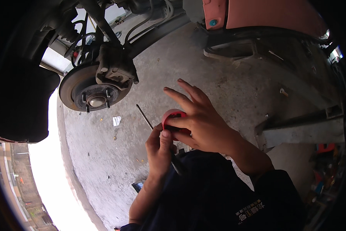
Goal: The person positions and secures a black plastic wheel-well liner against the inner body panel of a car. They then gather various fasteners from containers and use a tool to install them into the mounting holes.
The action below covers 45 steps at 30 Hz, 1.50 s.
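Observation:
My left hand is closed around a screwdriver. Its thin metal shaft points up and left, and its dark handle sticks out below the hand. The same hand's thumb and fingers pinch a small red round cup, which looks like a cap or shallow tin. My right hand is spread over this cup. Two of its fingers reach into the opening while others stretch out past the rim. What lies inside the cup is hidden by those fingers.
At upper left hangs a bare wheel hub with a brake disc, studs and a caliper. A pink body panel overhangs at upper right. A white scrap lies on the concrete floor. A metal frame stands at right.

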Motion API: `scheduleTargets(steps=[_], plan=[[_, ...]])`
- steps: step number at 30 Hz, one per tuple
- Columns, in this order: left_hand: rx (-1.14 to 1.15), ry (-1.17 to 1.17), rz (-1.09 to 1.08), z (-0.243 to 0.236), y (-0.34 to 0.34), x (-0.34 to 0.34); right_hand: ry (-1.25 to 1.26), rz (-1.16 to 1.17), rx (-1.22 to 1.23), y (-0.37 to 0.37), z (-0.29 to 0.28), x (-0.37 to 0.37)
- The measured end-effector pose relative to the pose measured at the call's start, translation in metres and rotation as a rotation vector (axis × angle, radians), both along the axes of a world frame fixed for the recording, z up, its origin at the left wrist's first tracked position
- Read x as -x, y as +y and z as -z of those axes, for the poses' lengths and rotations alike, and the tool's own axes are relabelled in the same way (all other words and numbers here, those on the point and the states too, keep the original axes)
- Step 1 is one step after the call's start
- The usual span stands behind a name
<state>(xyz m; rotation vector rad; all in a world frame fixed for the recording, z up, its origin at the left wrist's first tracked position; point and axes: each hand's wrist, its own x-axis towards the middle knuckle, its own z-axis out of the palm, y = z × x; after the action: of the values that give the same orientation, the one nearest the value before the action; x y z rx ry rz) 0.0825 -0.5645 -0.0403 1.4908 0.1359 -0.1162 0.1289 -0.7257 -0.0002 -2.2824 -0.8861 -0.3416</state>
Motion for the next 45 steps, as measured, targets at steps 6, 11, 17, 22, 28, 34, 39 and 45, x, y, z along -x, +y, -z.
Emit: scheduleTargets(steps=[6,11,17,22,28,34,39,45], plan=[[0.004,0.035,0.098,0.011,0.025,0.006,0.012,-0.002,0.024,0.011,0.008,0.008],[-0.064,0.018,0.128,0.006,0.032,0.008,0.025,0.018,-0.034,0.005,0.013,0.019],[-0.097,-0.014,0.142,0.006,0.031,0.008,0.063,0.014,-0.114,0.005,0.023,0.023],[-0.053,0.009,0.144,0.012,0.038,0.01,0.077,-0.1,-0.354,-0.002,0.022,0.017],[-0.032,0.068,0.096,0.015,0.038,0.012,0.633,-0.278,-1.38,-0.011,0.047,0.018],[-0.082,0.061,0.099,0.019,0.039,0.013,0.833,-0.097,-1.296,-0.02,0.043,0.018],[-0.167,0.042,0.087,0.015,0.025,0.009,-0.063,0.17,-0.174,0.01,0.033,0.019],[-0.225,0.029,0.054,0.018,0.018,0.008,-0.106,0.277,-0.031,0.026,0.041,0.021]])
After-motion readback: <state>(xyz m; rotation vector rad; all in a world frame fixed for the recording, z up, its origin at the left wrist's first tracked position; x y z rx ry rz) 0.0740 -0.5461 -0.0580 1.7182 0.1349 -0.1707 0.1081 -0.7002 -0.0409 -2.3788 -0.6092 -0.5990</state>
